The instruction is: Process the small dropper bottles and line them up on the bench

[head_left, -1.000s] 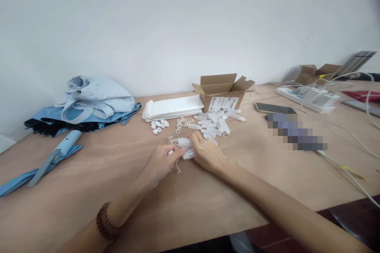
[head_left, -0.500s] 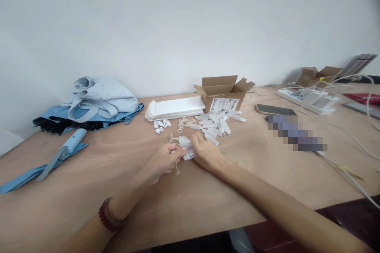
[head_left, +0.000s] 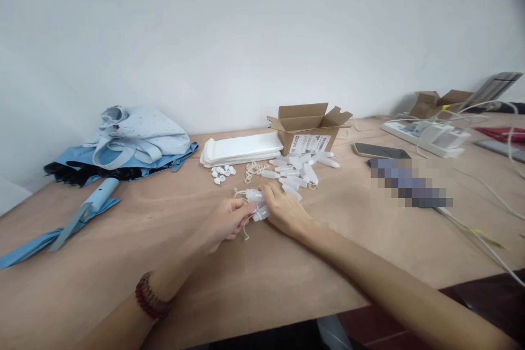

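My left hand point(head_left: 234, 217) is closed in a pinch at the mouth end of a small translucent plastic bottle point(head_left: 261, 213). A thin white string point(head_left: 246, 229) comes out beside its fingertips, with one end hanging down onto the table. My right hand point(head_left: 283, 208) has its fingers curled over this bottle and a second translucent bottle point(head_left: 254, 195) just beyond it, which has string ends at its mouth. Its fingers partly hide both bottles. Behind the hands lie a heap of like bottles point(head_left: 308, 174), a tangle of white strings point(head_left: 253, 171) and several small white caps point(head_left: 222, 174).
A stack of white paper bags point(head_left: 241, 147) lies by an open cardboard box point(head_left: 309, 141). To the left are a light blue cloth bag point(head_left: 143, 134) and an umbrella point(head_left: 101, 195). On the right lie a phone point(head_left: 381, 151), a power strip point(head_left: 426, 139) and cables.
The left fingertips have shifted very slightly at the bottle mouth. Otherwise the hands and bottles hold nearly the same place.
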`<action>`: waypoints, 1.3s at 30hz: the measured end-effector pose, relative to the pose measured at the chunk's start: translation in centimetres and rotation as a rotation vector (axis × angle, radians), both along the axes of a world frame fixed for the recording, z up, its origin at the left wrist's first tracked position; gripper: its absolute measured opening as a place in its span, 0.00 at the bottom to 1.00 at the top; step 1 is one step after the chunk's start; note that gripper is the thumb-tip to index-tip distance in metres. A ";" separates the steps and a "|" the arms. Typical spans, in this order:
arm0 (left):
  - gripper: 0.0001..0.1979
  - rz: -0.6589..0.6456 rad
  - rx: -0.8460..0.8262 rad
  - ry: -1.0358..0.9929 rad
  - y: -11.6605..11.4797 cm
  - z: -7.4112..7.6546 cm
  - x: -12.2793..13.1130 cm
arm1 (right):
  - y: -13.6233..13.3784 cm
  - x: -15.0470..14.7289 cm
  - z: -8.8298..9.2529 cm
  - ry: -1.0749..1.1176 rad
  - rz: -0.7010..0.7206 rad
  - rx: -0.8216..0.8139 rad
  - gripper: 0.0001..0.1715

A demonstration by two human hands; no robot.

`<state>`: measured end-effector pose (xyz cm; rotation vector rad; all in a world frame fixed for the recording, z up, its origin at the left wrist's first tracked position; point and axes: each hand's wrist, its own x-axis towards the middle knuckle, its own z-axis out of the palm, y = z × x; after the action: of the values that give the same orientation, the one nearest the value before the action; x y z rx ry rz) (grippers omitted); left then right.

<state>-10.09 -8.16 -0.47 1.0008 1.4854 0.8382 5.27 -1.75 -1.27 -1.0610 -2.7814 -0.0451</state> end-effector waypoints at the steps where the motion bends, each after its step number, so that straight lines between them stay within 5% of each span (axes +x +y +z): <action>1: 0.19 0.008 -0.016 0.003 0.0 0.0 0.1 | 0.0 0.0 0.0 0.000 0.003 -0.002 0.15; 21: 0.19 0.032 -0.055 -0.044 0.0 0.4 0.7 | 0.7 0.4 -0.1 0.026 0.029 0.029 0.18; 27: 0.17 0.114 -0.145 -0.239 0.2 0.3 -0.2 | 1.4 0.7 -0.1 0.067 0.000 0.040 0.20; 34: 0.14 0.407 0.057 -0.700 0.8 1.4 -2.8 | 3.1 2.1 -0.2 0.179 -0.087 0.075 0.26; 39: 0.12 0.752 0.231 -0.562 2.9 1.9 -6.0 | 3.3 2.3 -0.1 0.184 -0.085 0.079 0.28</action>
<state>-16.06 -5.23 1.45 0.2751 1.2699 1.6973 7.53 1.57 -1.34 -1.1035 -2.5497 -0.0645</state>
